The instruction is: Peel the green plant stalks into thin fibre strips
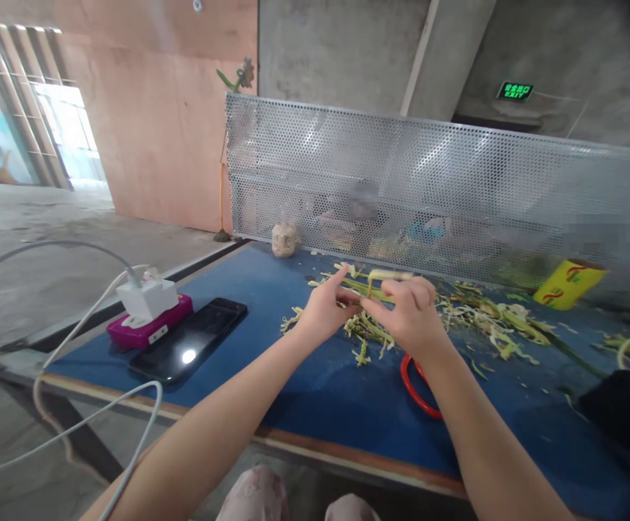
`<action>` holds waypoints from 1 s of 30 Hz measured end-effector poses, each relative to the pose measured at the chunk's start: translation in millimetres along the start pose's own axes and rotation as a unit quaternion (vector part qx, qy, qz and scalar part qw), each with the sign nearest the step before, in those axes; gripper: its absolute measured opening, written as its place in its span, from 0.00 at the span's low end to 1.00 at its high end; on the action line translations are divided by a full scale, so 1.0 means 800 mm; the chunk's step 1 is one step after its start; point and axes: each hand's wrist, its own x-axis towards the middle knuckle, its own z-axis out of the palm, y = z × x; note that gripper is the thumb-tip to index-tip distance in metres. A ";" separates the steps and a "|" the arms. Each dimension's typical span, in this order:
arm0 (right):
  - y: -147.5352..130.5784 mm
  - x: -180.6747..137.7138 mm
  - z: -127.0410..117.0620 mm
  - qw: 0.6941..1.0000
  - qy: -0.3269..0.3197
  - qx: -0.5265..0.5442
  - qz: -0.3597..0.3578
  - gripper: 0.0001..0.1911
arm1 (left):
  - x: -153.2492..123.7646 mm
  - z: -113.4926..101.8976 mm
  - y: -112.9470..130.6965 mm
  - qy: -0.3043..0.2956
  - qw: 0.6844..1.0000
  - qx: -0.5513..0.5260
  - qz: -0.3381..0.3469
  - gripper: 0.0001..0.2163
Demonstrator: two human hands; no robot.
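Head view: right hand (pixel 413 315) pinches a pale-green plant stalk (pixel 388 275) above the blue tabletop (pixel 336 391); left hand (pixel 326 307) beside, grip unclear. Stalk likely light, crisp, easily snapped; pinch near its bend.

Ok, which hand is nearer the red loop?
The right hand: its arm partly hides the red loop, whereas the left hand is farther away, by the plant scraps.

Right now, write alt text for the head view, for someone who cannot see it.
A person's left hand and right hand meet at a pale green stalk above a blue table scattered with shredded plant strips. A black phone and purple block lie at picture left; a perforated metal screen stands behind.
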 end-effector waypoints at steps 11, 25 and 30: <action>-0.006 -0.004 0.024 0.909 -0.107 0.359 0.181 0.15 | -0.002 0.003 0.006 -0.056 0.980 -0.167 -0.088 0.42; -0.009 -0.005 0.030 0.706 -0.188 0.485 0.480 0.19 | 0.003 0.001 0.007 -0.075 0.968 -0.200 -0.134 0.33; -0.004 -0.005 0.029 0.688 -0.188 0.478 0.514 0.17 | 0.002 0.001 0.007 -0.065 0.970 -0.197 -0.130 0.31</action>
